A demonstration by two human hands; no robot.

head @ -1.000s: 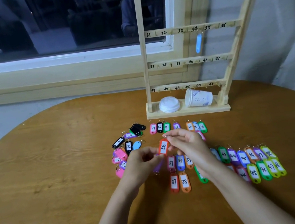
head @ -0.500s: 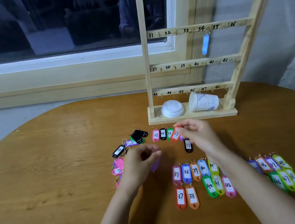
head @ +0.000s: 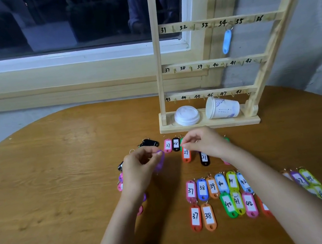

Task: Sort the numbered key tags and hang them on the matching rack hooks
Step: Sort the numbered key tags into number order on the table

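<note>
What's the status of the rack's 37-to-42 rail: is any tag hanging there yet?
No, the 37-to-42 rail shows only bare hooks; the one hung tag, a light blue tag, hangs from the rail above.

Rack (head: 157,58): one is standing.
Blue tag (head: 227,41): one is hanging.
Paper cup (head: 222,108): one is lying.
White lid (head: 186,115): one is lying.
Table tags (head: 202,188): over twenty are lying.
Hands: two; left hand (head: 140,170) is pinching one purple tag (head: 159,163), right hand (head: 206,144) one orange tag (head: 186,155).
</note>
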